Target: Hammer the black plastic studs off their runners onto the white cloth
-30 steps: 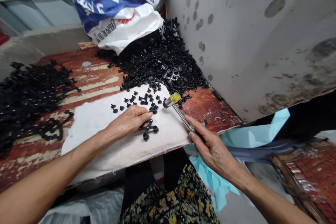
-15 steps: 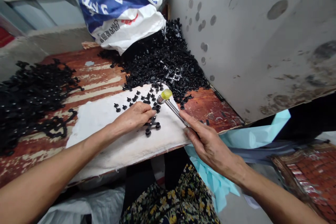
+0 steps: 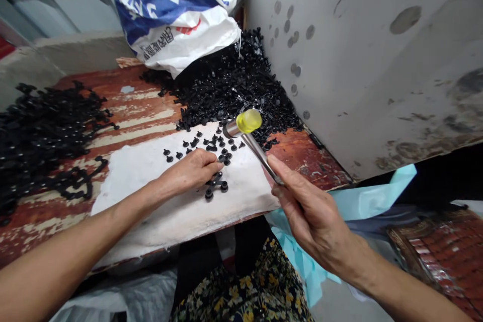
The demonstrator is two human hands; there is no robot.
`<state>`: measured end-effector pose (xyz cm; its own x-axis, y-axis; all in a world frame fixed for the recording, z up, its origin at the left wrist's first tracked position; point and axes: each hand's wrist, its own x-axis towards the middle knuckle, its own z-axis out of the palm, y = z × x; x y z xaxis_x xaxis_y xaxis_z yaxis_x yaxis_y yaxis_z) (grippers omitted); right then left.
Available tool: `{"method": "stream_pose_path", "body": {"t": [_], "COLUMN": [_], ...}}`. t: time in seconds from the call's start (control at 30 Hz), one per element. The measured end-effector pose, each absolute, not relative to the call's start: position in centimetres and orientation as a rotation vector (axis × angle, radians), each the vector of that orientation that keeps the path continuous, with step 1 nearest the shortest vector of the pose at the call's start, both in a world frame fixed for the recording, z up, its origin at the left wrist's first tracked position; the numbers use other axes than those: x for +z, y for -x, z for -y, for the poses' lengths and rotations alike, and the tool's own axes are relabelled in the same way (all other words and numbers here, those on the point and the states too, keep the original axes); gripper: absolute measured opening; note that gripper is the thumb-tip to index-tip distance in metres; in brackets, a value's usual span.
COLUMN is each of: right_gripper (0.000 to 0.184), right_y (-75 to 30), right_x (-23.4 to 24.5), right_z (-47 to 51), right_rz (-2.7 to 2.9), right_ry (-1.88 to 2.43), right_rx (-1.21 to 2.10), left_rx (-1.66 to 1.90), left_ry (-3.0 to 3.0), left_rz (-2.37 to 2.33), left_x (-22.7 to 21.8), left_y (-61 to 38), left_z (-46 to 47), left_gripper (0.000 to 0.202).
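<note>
The hands are apart: the left hand [image 3: 196,167] pinches a black link [image 3: 218,181], the right hand [image 3: 309,206] is wrapped round a hammer [image 3: 255,147], its yellow end tipped up. The link lies on the white cloth [image 3: 151,216], two black ends [image 3: 224,186] showing at its near side; the left hand covers the rest, so I can't quite tell how much of it is joined. On the count, a big heap of chains [image 3: 45,141] sits at left, seemingly done, while loose knobs [image 3: 179,155] dot the cloth and a deep pile [image 3: 226,80] of parts lies behind, so plenty looks left. Underneath, a worn red table [image 3: 298,151]; a sack [image 3: 169,10] slumps over the pile, a spotted grey panel [image 3: 339,60] closes the right, teal sheeting [image 3: 370,198] beside it
</note>
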<state>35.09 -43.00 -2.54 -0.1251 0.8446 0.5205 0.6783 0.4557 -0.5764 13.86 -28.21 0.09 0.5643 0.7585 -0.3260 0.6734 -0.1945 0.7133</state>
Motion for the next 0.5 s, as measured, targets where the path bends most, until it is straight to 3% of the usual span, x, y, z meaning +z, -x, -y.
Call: {"method": "stream_pose_path", "body": {"t": [0.17,0.33,0.5], "right_gripper": [0.063,0.071,0.061], "right_y": [-35.1,-34.94,-35.37], "right_x": [-2.28,-1.88,-2.03], "right_z": [42.99,43.34,43.09], "right_rz": [2.06,1.9,2.038], "right_ry": [1.413,1.308,1.4], "right_rx": [0.335,0.208,0.336], "left_rx": [0.089,0.074,0.067], "left_ry": [-1.946,-1.91,-1.941], "left_rz": [-1.206,-1.192,-1.198], "left_x": [0.3,0.15,0.07], "left_y": [-14.03,-13.91,-13.87], "left_z": [28.39,28.4,28.4], "left_gripper": [0.036,0.036,0.035]}}
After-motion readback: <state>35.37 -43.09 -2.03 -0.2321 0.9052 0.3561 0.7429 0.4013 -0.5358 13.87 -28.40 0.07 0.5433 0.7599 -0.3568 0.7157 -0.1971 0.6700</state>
